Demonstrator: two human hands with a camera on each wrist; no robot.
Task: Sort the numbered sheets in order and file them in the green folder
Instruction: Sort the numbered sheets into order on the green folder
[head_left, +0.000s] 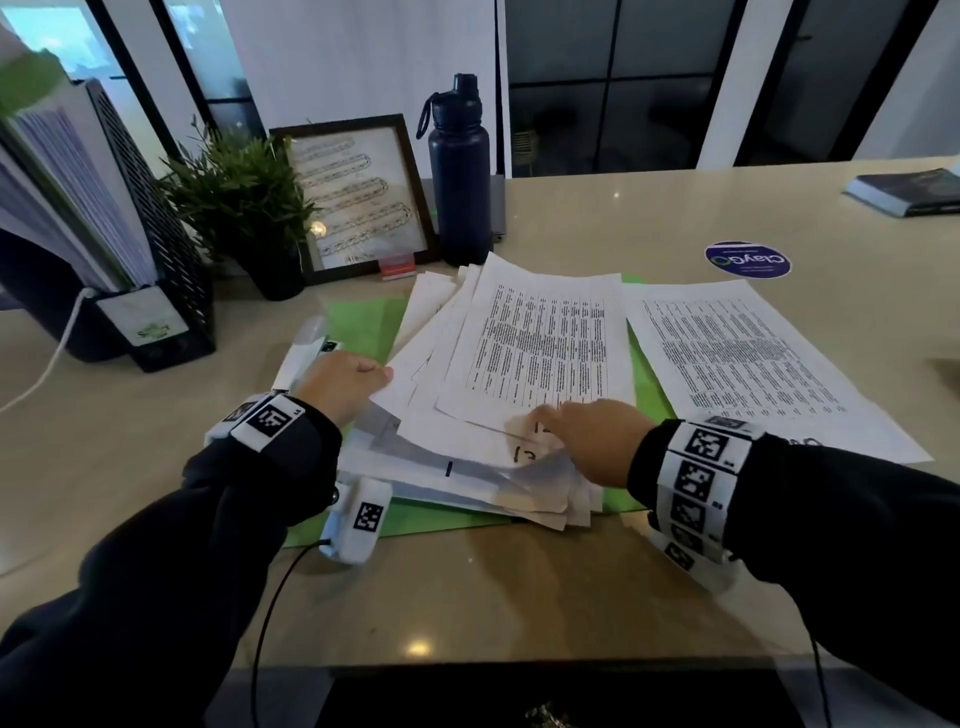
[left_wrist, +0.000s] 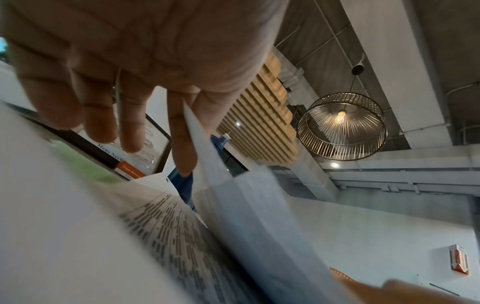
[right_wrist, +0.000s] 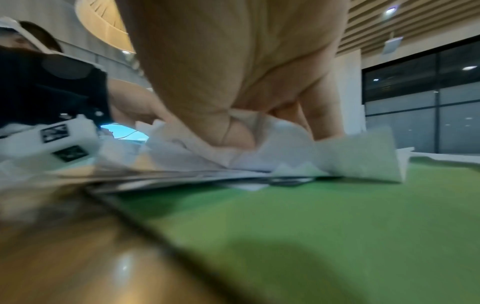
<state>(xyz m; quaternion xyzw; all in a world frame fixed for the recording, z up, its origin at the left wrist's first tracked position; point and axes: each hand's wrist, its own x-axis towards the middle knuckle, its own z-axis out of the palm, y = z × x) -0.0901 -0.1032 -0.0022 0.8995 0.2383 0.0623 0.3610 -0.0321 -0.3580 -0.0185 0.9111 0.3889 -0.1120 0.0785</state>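
A: Where are the sheets now?

B: The loose stack of sheets lies fanned out on the open green folder, at the middle of the table. One more printed sheet lies alone at 3 o'clock from the stack, just beside it.

A: And my hands?

B: Your left hand is at 9 o'clock of the stack. Its thumb and first finger pinch the edge of some upper sheets and lift them; the other fingers stay loosely straight. Your right hand is at 5 o'clock of the stack, on the near corner where numbers are written by hand. The right wrist view shows its fingers curled into the crumpled corners and holding them.

A: What stands behind?

B: At 12 o'clock, a dark bottle and a framed picture.
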